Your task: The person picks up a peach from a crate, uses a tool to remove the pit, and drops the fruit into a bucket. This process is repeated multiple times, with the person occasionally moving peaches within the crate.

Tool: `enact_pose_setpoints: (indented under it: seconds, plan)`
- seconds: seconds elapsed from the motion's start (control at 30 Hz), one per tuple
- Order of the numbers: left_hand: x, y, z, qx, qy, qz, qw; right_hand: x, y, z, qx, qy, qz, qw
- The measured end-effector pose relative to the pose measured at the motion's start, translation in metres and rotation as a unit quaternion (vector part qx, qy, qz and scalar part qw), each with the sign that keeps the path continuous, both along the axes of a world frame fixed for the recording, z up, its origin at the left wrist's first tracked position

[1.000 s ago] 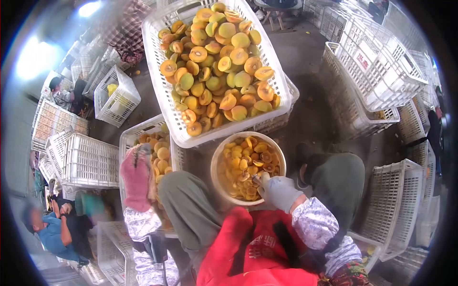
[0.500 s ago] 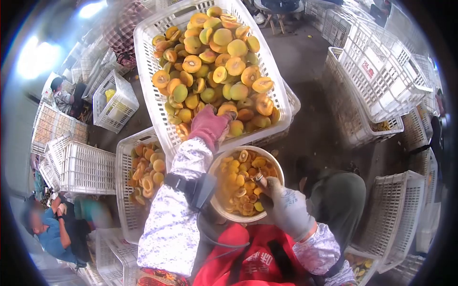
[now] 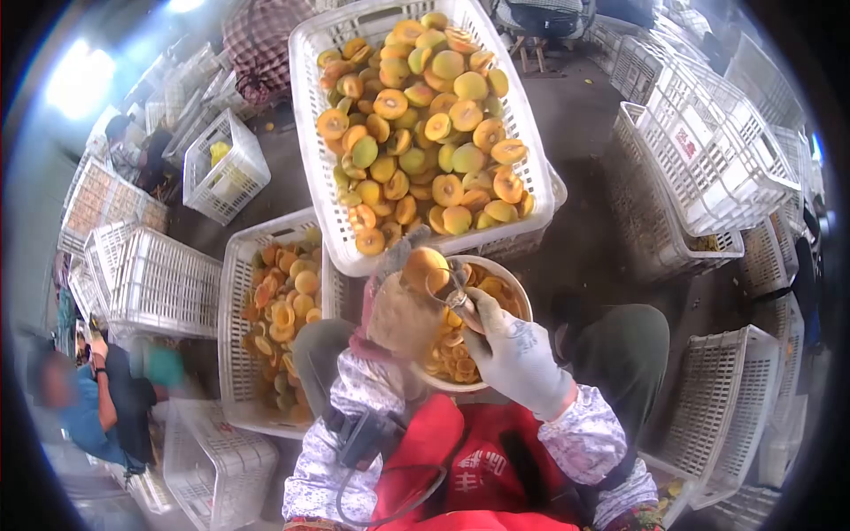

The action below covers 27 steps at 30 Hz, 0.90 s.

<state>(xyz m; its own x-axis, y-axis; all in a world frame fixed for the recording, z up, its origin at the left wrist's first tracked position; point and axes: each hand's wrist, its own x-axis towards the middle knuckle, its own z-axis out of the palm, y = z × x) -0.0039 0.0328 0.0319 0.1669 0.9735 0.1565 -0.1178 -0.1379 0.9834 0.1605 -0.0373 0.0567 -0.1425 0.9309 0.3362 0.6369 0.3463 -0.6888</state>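
Note:
My left hand (image 3: pixel 394 305), in a dirty, blurred glove, grips a yellow peach half (image 3: pixel 426 268) above the bucket. My right hand (image 3: pixel 522 354), in a pale grey glove, is closed around the handle of a loop-shaped metal pitting tool (image 3: pixel 455 296). Its loop is at the right side of the peach half, apparently touching it. Beneath both hands is a white bucket (image 3: pixel 529 305) holding peach pieces (image 3: pixel 447 358), partly hidden by the hands. Just beyond it stands a large white crate (image 3: pixel 312 146) heaped with halved peaches (image 3: pixel 416 133).
Another white crate (image 3: pixel 232 332) with peach halves (image 3: pixel 288 310) stands to my left. White crates (image 3: pixel 708 142) are stacked on the right, with another crate (image 3: pixel 722 407) nearer. More crates (image 3: pixel 164 283) line the left side, where a person in blue (image 3: pixel 88 411) sits.
My left hand has drawn back from the heaped crate to above the bucket, now with a peach half. My right hand has raised the tool to meet it. The view has shifted slightly.

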Motion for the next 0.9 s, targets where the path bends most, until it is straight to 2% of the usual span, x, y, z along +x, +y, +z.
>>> enact_pose_setpoints:
  seconds: [0.03, 0.07, 0.23, 0.27, 0.3, 0.33, 0.37, 0.43, 0.5, 0.53, 0.6, 0.7, 0.73, 0.9]
  plan:
    - [-0.004, -0.006, -0.004, -0.059, -0.126, -0.033, 0.990, -0.005, 0.000, -0.001, 0.009, -0.043, -0.002, 0.999]
    - [-0.006, -0.011, -0.006, -0.060, -0.131, -0.029, 0.989, -0.007, -0.001, 0.003, -0.030, -0.084, -0.006, 0.996]
    - [-0.004, -0.025, -0.006, -0.184, -0.266, 0.024, 0.946, -0.012, -0.002, -0.008, -0.055, -0.080, 0.007, 0.995]
    - [-0.006, -0.026, -0.007, -0.136, -0.214, 0.009, 0.967, -0.014, -0.003, -0.010, -0.052, -0.056, 0.018, 0.997]
    - [-0.007, -0.026, -0.008, -0.138, -0.216, 0.009, 0.967, -0.016, -0.003, -0.012, -0.054, -0.058, 0.019, 0.997]
    - [-0.007, -0.026, -0.009, -0.042, -0.029, 0.033, 0.998, -0.017, -0.002, -0.014, -0.060, -0.026, 0.017, 0.998]
    - [-0.007, -0.026, -0.008, 0.055, 0.160, 0.054, 0.984, -0.018, -0.002, -0.016, -0.067, 0.008, 0.015, 0.998]
    - [-0.004, -0.027, -0.002, 0.051, 0.204, 0.067, 0.975, -0.018, -0.001, -0.015, -0.069, -0.009, 0.018, 0.997]
    - [-0.002, -0.028, -0.003, -0.012, 0.056, 0.032, 0.998, -0.017, -0.001, -0.013, -0.071, -0.024, 0.020, 0.997]
    - [-0.001, -0.028, -0.004, -0.013, 0.057, 0.031, 0.998, -0.018, -0.002, -0.012, -0.085, -0.044, 0.022, 0.995]
    - [0.005, -0.026, -0.007, -0.173, -0.176, 0.046, 0.968, -0.021, -0.002, -0.014, -0.098, -0.063, 0.025, 0.993]
    - [0.020, -0.027, -0.006, -0.162, -0.214, 0.100, 0.958, -0.027, -0.005, -0.027, -0.153, -0.124, 0.016, 0.980]
    - [0.026, -0.024, -0.004, -0.217, -0.300, 0.131, 0.920, -0.028, -0.008, -0.033, -0.127, -0.149, 0.011, 0.981]
    - [0.014, -0.018, -0.024, -0.210, -0.239, 0.117, 0.941, -0.031, -0.011, -0.060, -0.102, -0.164, 0.011, 0.981]
